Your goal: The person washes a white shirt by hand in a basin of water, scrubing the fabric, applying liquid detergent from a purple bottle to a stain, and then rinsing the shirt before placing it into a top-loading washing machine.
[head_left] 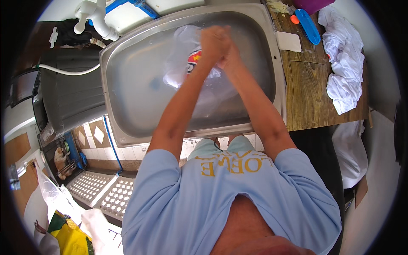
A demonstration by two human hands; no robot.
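A metal sink [111, 100] holds cloudy water. In its far part lies a wet white garment [180, 57] with a red, yellow and black print, partly under the surface. My left hand [212, 43] and my right hand [230, 52] are pressed together over the garment's right side. Both are closed, with the cloth gathered at them. Their fingers overlap and are slightly blurred, so the exact grip is partly hidden.
A wooden counter [308, 95] on the right bears a crumpled white cloth [344, 63], a blue brush-like tool [309, 26] and a pale square block [289, 41]. A white faucet [91, 15] stands at the far left. A white hose [70, 72] reaches the sink's left side.
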